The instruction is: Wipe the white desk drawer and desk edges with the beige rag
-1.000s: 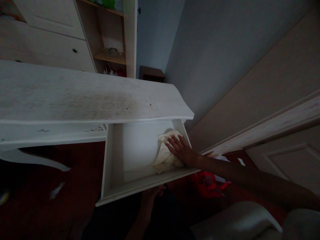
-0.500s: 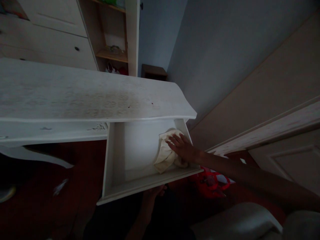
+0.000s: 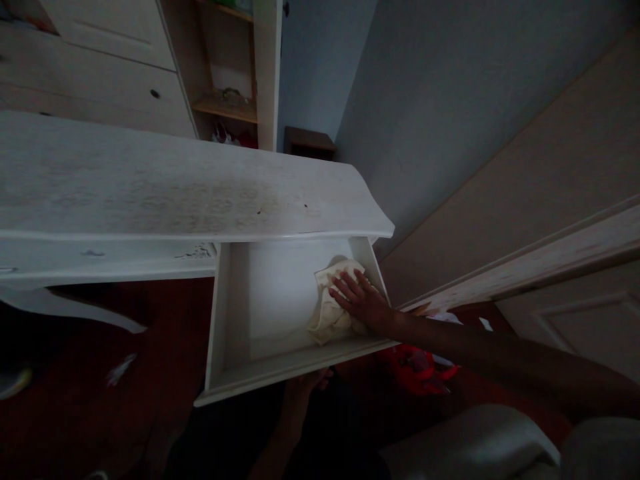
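Observation:
A white drawer (image 3: 273, 300) is pulled out from a white table (image 3: 200, 193) with a worn, stained top. Inside, toward the drawer's right side, lies a crumpled cream cloth (image 3: 327, 317). My right hand (image 3: 360, 300) presses down on this cloth, palm down with fingers spread flat; its thumb is not clearly visible. Below the drawer's front board is my left hand (image 3: 310, 381), partly hidden by the board. Its visible fingers are loosely bent and apart, with nothing seen in them; whether it touches the drawer I cannot tell.
A red bag (image 3: 420, 370) lies on the dark red floor at the right. Behind the table stand a white cabinet (image 3: 115, 73) with an open door (image 3: 267, 73) and a small brown box-like piece (image 3: 310, 140). A wall (image 3: 450, 87) runs along the right.
My right hand has shifted very slightly left and downward with the cloth under it. The left hand stays below the drawer front.

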`<state>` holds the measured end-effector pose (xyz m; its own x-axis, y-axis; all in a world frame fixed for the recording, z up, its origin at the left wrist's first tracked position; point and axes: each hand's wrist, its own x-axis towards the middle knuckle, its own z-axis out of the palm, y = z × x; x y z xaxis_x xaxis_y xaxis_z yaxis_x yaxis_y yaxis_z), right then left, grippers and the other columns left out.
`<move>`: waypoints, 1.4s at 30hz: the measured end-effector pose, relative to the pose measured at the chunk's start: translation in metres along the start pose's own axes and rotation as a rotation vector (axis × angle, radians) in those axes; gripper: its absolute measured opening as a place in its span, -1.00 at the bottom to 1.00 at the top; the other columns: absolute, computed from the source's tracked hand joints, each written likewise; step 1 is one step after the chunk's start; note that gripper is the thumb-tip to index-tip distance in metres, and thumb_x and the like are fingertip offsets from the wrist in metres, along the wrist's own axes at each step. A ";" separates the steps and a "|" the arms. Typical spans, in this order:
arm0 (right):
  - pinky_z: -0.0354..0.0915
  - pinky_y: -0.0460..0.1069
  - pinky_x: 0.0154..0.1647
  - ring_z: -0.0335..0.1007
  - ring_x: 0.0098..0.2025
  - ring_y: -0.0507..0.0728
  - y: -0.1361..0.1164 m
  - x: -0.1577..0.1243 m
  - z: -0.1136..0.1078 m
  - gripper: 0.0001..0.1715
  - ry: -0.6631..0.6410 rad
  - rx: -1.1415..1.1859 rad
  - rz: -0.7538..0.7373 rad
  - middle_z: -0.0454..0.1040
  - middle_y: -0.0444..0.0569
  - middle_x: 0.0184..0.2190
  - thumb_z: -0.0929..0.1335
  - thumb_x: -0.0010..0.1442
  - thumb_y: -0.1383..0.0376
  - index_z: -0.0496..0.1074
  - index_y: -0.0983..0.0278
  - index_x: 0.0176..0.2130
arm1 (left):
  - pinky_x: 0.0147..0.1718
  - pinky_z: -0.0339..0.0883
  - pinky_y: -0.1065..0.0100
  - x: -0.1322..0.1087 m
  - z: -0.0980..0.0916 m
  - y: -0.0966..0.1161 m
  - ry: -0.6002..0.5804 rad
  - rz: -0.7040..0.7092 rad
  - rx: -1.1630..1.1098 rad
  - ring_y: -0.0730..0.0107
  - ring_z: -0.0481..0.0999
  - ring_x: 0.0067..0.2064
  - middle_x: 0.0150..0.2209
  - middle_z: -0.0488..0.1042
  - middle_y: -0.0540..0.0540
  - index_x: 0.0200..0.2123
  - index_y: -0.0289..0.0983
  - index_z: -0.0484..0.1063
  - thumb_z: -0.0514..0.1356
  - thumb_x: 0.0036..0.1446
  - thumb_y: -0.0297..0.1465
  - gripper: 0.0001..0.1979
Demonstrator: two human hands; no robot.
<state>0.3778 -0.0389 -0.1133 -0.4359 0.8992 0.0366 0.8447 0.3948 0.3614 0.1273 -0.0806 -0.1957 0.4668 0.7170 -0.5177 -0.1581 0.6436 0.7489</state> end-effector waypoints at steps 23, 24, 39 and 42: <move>0.33 0.32 0.03 0.26 0.21 0.37 0.021 0.010 -0.021 -0.40 -0.070 -0.078 0.083 0.31 0.17 0.22 0.19 0.28 0.52 0.21 0.20 0.25 | -0.38 0.39 0.39 -0.008 0.010 0.012 0.016 0.032 -0.013 0.34 0.52 -0.38 -0.39 0.60 -0.20 -0.34 -0.36 0.59 0.37 -0.14 -0.05 -0.53; 0.36 0.29 -0.01 0.30 0.17 0.36 0.026 0.014 -0.025 -0.43 -0.093 -0.086 0.083 0.35 0.18 0.19 0.19 0.28 0.52 0.22 0.22 0.23 | -0.39 0.39 0.39 -0.009 0.010 0.012 0.019 0.029 -0.014 0.35 0.51 -0.39 -0.39 0.60 -0.20 -0.34 -0.36 0.59 0.38 -0.15 -0.05 -0.53; 0.27 0.23 0.16 0.19 0.21 0.34 0.102 0.085 -0.154 -0.31 0.412 0.171 0.287 0.30 0.17 0.15 0.35 0.16 0.18 0.15 0.26 0.22 | -0.42 0.40 0.21 0.004 0.002 0.011 0.009 -0.042 0.023 0.16 0.52 -0.48 -0.48 0.57 -0.24 -0.48 -0.33 0.60 0.47 -0.40 0.00 -0.47; 0.31 0.25 0.07 0.21 0.16 0.37 0.131 0.110 -0.159 -0.28 0.415 0.098 0.448 0.28 0.20 0.16 0.34 0.17 0.17 0.12 0.26 0.25 | -0.42 0.41 0.20 0.003 0.002 0.014 0.004 -0.042 0.035 0.14 0.53 -0.47 -0.48 0.57 -0.25 -0.48 -0.33 0.60 0.47 -0.43 0.01 -0.46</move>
<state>0.3909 0.0816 0.0857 -0.0997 0.8414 0.5312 0.9897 0.0288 0.1400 0.1283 -0.0703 -0.1856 0.4689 0.6908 -0.5503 -0.1080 0.6632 0.7406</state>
